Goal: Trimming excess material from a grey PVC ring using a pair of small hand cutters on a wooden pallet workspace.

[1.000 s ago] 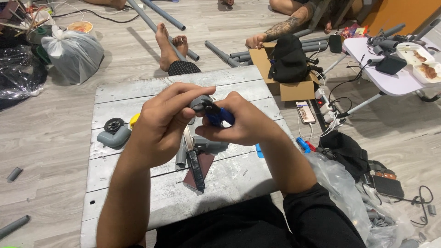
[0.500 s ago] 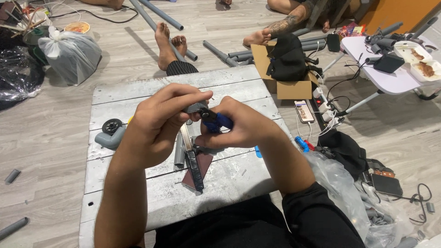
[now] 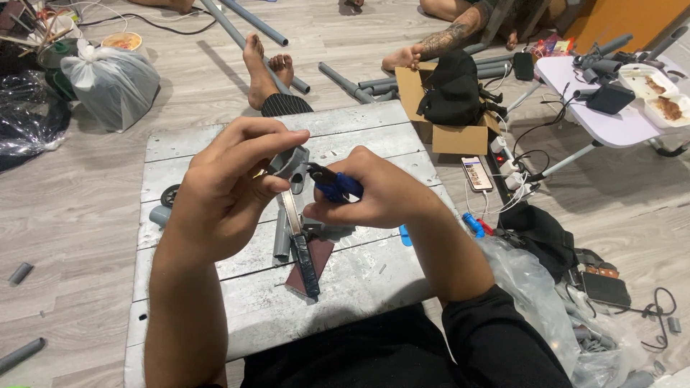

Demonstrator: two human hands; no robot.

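- Since a second ago both hands have stayed raised over the desk, and the grey fitting has turned a little between my fingers; nothing on the desk below has shifted.
- My left hand [image 3: 226, 190] is closed on the fitting [image 3: 290, 162], thumb under it and fingers curled over the top.
- My right hand [image 3: 377, 194] is clamped on a blue-handled tool [image 3: 336, 187], whose dark tip touches the fitting just to the left of my knuckles.
- Both hands are close together, almost touching at the fitting, held above the middle of the desk [image 3: 359, 273].
- Directly below my hands lie a short grey pipe [image 3: 280, 241], a knife [image 3: 305, 255] with a black handle and a dark red sheet [image 3: 316, 262] under it.
- Left of my left wrist, on the desk, sit a small black wheel [image 3: 169, 195] and a grey pipe piece [image 3: 159, 214], mostly hidden behind my forearm.
- Right of my right wrist a small blue piece [image 3: 405, 235] lies at the desk's edge.
- Beyond my hands, past the far edge of the desk, another person's bare feet [image 3: 267, 65] rest on the floor.
- Far right of my right hand stand a cardboard box [image 3: 445, 136] with a black bag [image 3: 453, 90] in it, and a phone [image 3: 476, 173] beside a power strip [image 3: 512, 169].
- Far left of my left hand is a tied plastic bag [image 3: 111, 82].
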